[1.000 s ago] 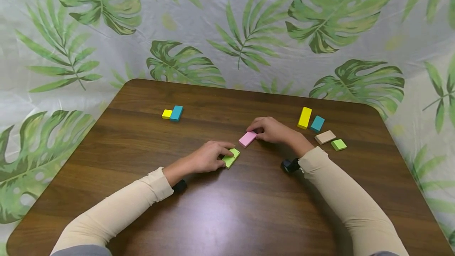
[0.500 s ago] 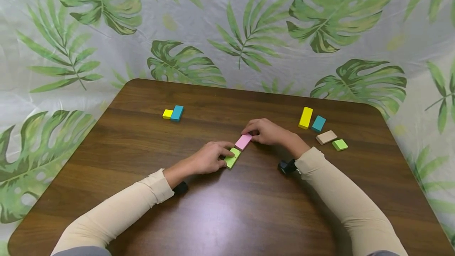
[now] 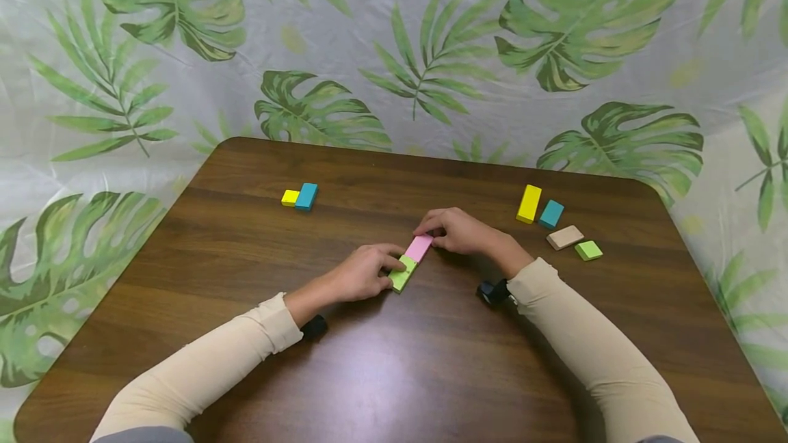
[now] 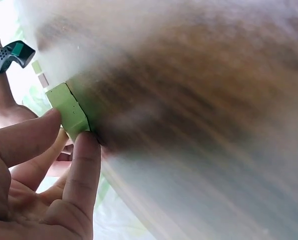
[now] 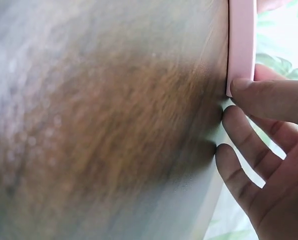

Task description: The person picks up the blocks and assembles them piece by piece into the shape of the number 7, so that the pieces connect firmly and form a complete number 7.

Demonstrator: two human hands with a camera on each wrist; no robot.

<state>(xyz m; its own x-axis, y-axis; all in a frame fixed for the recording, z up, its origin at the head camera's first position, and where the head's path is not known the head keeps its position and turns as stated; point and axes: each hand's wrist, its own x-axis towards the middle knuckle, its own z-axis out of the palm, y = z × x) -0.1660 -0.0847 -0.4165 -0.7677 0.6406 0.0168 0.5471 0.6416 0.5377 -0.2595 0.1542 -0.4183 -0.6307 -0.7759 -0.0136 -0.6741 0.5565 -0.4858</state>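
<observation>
Near the middle of the table, a light green block (image 3: 402,279) lies flat, with my left hand (image 3: 360,273) gripping it between thumb and fingers. The left wrist view shows thumb and a finger against the green block (image 4: 69,107). End to end with it lies a pink block (image 3: 420,247), in one slanting row. My right hand (image 3: 460,231) pinches the pink block's far end. In the right wrist view the thumb presses the near end of the pink block (image 5: 242,42), while other fingertips rest close to the tabletop.
At the back left, a small yellow block (image 3: 291,197) touches a blue block (image 3: 306,196). To the right are a long yellow block (image 3: 529,204), a blue block (image 3: 551,214), a natural wood block (image 3: 565,237) and a small green block (image 3: 589,250). A leaf-print cloth (image 3: 431,53) hangs behind the table.
My right hand has slid the pink block toward the lower left until it met the green block's end. The left hand and the green block have stayed almost in place.
</observation>
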